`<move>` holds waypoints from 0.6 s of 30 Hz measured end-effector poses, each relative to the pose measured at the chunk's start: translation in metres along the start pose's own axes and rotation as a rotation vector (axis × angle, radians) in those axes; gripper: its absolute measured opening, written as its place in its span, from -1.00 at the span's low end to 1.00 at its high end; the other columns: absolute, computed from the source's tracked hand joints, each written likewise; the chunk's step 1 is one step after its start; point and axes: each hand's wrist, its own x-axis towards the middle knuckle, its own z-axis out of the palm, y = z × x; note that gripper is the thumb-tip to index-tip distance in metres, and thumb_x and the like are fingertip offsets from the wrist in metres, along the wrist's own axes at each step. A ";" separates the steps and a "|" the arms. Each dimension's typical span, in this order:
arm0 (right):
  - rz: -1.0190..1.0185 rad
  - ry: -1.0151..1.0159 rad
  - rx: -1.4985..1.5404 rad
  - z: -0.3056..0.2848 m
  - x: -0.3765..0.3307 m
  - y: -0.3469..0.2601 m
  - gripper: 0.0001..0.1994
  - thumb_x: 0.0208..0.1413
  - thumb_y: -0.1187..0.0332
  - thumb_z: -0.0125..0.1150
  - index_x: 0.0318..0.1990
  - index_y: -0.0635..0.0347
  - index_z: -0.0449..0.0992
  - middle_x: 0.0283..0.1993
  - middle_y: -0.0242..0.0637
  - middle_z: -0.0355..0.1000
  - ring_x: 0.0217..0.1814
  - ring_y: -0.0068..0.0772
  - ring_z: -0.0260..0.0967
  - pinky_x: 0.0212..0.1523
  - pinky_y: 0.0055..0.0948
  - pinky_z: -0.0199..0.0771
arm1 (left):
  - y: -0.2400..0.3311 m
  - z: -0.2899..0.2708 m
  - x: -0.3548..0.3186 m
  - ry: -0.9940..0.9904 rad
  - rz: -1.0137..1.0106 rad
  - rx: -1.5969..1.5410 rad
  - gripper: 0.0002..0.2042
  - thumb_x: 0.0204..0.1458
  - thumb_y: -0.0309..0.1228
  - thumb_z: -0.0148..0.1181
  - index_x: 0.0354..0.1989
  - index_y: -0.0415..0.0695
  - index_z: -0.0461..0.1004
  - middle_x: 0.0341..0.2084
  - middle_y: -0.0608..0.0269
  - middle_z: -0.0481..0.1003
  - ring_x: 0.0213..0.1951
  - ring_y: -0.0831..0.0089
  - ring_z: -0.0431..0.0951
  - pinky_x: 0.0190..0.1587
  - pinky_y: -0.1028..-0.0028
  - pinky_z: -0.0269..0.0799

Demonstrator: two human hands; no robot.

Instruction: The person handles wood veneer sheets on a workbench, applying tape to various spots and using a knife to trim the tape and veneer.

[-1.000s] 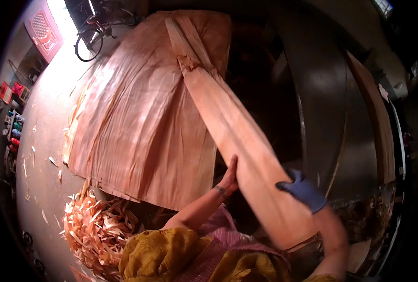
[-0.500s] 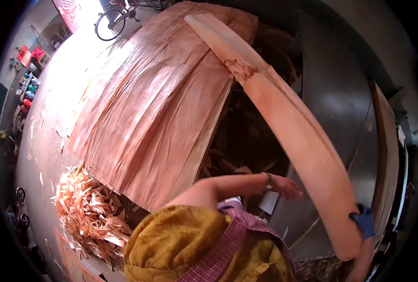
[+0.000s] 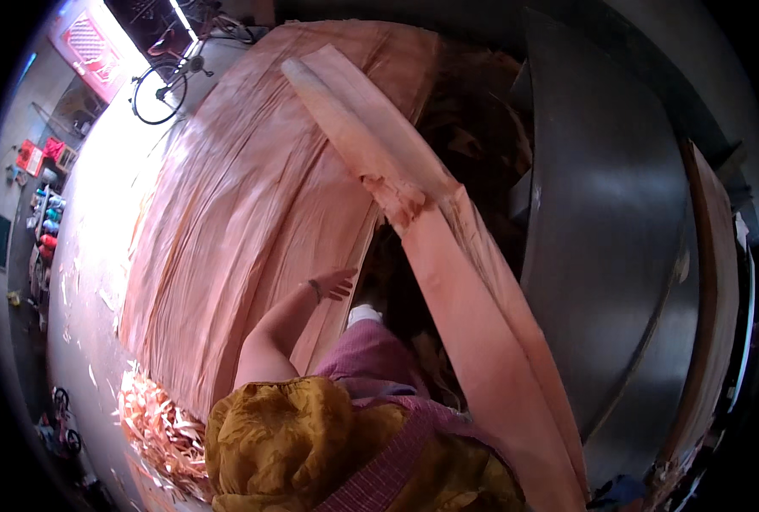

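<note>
My bare left hand [image 3: 335, 283], a band at its wrist, hovers over the right edge of a broad stack of pinkish wood veneer sheets [image 3: 234, 213]; its fingers are apart and hold nothing. A long strip of veneer [image 3: 473, 324] runs from the lower right up across the stack, folded lengthwise, with a torn rough patch partway along. At the bottom edge, my right hand in a dark blue glove [image 3: 618, 493] is at the strip's near end and appears closed on its edge. The glove is dim and partly cut off, so single fingers are hard to make out.
A grey metal surface [image 3: 605, 247] stands right of the strip, with a stack of pale sheets [image 3: 710, 299] beyond. Veneer scraps [image 3: 162, 427] are heaped at lower left. A dark gap lies between stack and metal. A bicycle [image 3: 159, 92] stands at the far left by the bright doorway.
The veneer strip has shifted left and nearer, its far end farther over the stack. My left hand swung left from beside the strip to the stack's edge. My gloved right hand moved down and left.
</note>
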 end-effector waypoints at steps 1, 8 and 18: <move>0.032 0.000 0.065 -0.017 0.013 -0.027 -0.32 -0.24 0.10 0.51 0.03 0.32 0.45 0.05 -0.04 0.44 0.03 -0.18 0.43 0.02 -0.22 0.46 | 0.036 -0.011 0.027 0.034 0.005 0.034 -0.33 -0.09 0.25 0.21 0.05 -0.02 0.38 -0.08 0.13 0.44 -0.14 0.24 0.52 -0.11 0.20 0.45; -0.172 -0.071 0.535 -0.074 0.241 -0.450 -0.47 0.01 0.33 0.39 0.13 0.34 0.40 0.07 -0.09 0.46 0.07 -0.37 0.43 0.09 -0.35 0.43 | 0.298 -0.093 0.216 0.396 0.259 0.001 0.07 -0.22 0.38 0.22 0.35 -0.19 0.09 0.28 0.00 0.19 0.19 0.00 0.30 0.13 0.02 0.26; -0.664 -0.045 0.165 -0.030 0.561 -0.785 0.00 -0.22 -0.28 0.37 0.27 0.24 0.21 0.25 0.07 0.29 0.27 0.05 0.26 0.22 -0.17 0.30 | 0.453 -0.205 0.393 0.892 -0.161 0.152 0.44 -0.39 0.48 0.19 0.34 -0.49 -0.45 0.36 -0.31 -0.11 0.36 -0.17 0.00 0.37 0.10 -0.04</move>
